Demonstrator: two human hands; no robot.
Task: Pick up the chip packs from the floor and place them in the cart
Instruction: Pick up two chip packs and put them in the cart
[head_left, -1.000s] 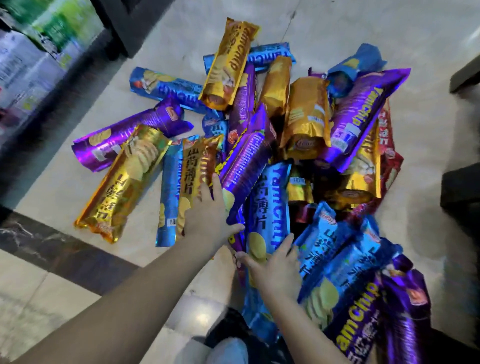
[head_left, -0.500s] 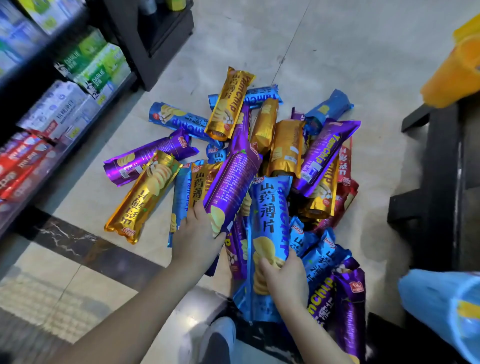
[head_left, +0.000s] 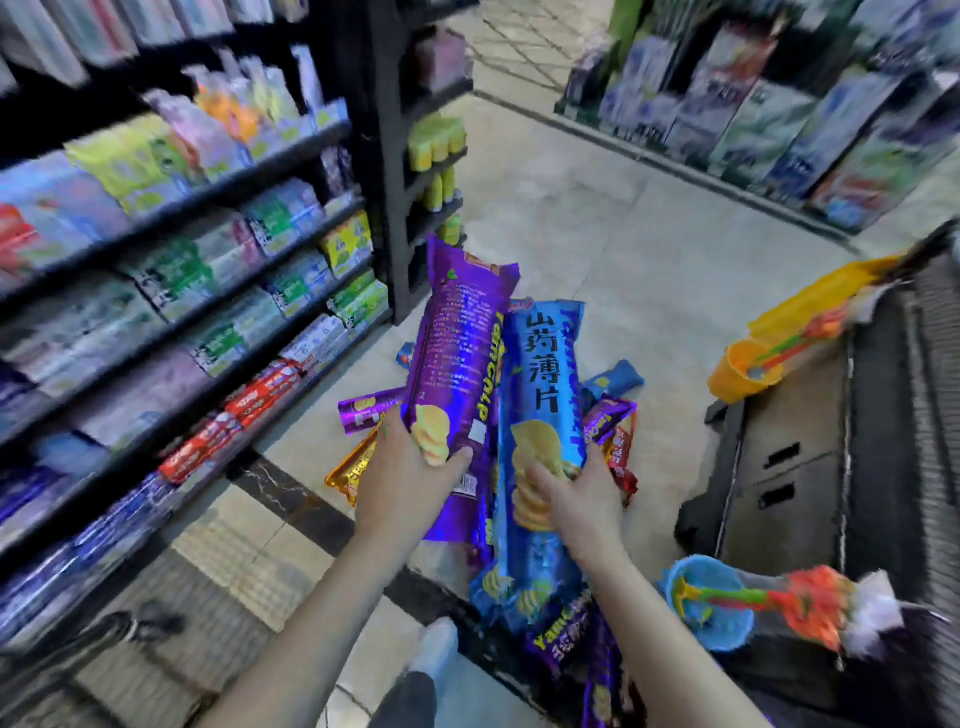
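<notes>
Between stocked shelves (head_left: 218, 312), pale tiled floor (head_left: 597, 218) under scattered chip packs (head_left: 613, 415).

A shop aisle: stocked shelves (head_left: 218, 270) of packaged goods line both sides, with a black cart (head_left: 810, 467) alongside.

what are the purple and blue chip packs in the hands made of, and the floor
Purple pack and blue pack: likely glossy plastic or foil film, judging by the sheen, creases and crimped top ends. Floor: apparently polished stone or ceramic tile, pale with joint lines and a dark veined, marble-like band.
</notes>
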